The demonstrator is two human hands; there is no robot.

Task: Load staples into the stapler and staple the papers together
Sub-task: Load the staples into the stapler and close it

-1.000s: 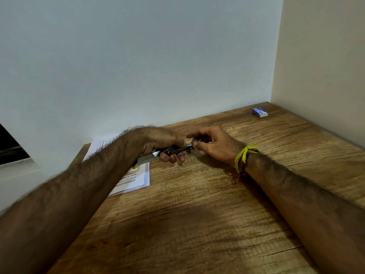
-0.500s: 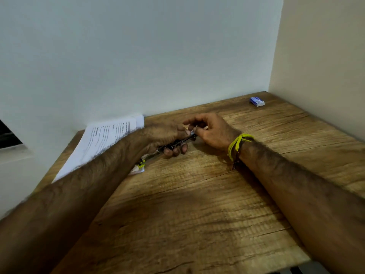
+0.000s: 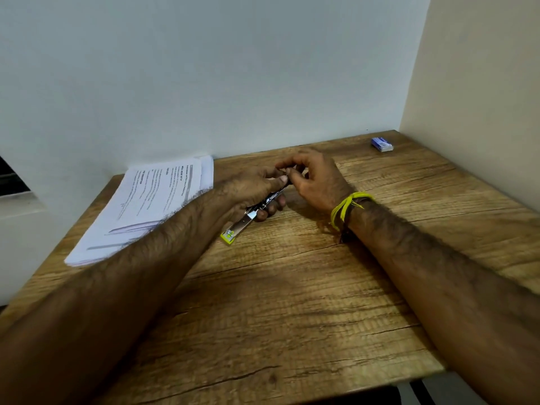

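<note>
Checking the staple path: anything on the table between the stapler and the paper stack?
Only the left forearm, which crosses the stack's near edge. The stapler, in the left hand, sits just right of the papers; bare table otherwise.

A wood-grain tabletop point(image 3: 292, 302) fits into a corner between a pale blue-grey wall point(image 3: 204, 68) and a cream side wall point(image 3: 482, 83).

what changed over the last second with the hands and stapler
The view tipped down, showing more of the paper stack. The left hand kept hold of the stapler; the right hand stayed pinching at its far end, and what it pinches is too small to tell. The staple box and papers did not visibly move.
</note>
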